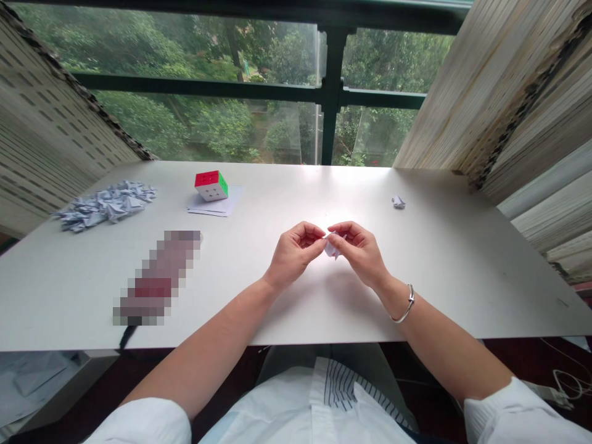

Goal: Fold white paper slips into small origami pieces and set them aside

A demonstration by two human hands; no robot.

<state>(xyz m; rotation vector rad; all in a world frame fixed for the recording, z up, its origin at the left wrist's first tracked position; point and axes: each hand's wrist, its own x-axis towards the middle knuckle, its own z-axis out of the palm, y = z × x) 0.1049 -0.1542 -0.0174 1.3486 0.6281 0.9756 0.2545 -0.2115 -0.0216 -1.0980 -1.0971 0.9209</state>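
Between my two hands, above the middle of the white desk [259, 246], is a small piece of folded white paper [331, 248]. My left hand [300, 248] pinches its left edge with thumb and fingertips. From the other side my right hand [356, 246] grips it, thumb across the front, hiding part of the folds. A silver bracelet [409, 302] circles my right wrist. Beyond my right hand, a small folded paper piece [398, 202] lies on the desk by itself.
At the back left lies a heap of folded paper pieces [108, 205]. A puzzle cube [213, 186] rests on a stack of paper sheets [208, 210]. A blurred-out long object [160, 277] with a dark strap lies at left. Curtains [444, 92] flank the window behind the desk.
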